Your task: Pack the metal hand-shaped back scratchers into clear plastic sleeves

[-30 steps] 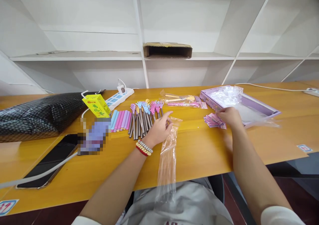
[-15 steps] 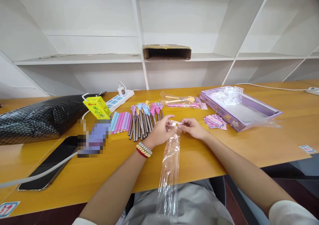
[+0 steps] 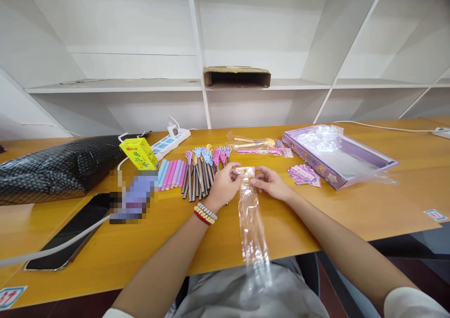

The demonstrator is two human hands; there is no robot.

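Observation:
A long clear plastic bag (image 3: pixel 253 224) hangs down over the table edge toward the lap. My left hand (image 3: pixel 227 183) pinches its top end from the left, and my right hand (image 3: pixel 269 182) grips the same end from the right. Left of my hands lie several metal sticks with coloured claw-shaped heads (image 3: pixel 202 172), and beside them a row of blue, pink and purple tubes (image 3: pixel 171 174). Behind my hands are filled clear packets (image 3: pixel 260 147). Small pink cards (image 3: pixel 304 174) lie in a pile to the right.
A purple tray box (image 3: pixel 330 179) with clear plastic in it stands at the right. Leftward are a yellow carton (image 3: pixel 138 154), a power strip (image 3: pixel 170 143), a black wrapped bundle (image 3: pixel 63 165), a phone (image 3: pixel 70 233) and a white cable. White shelves (image 3: pixel 140 84) hold a cardboard box (image 3: pixel 237 77).
The bag's lower end has swung to the right, and its top end now lies flatter between my hands. My left hand has shifted slightly.

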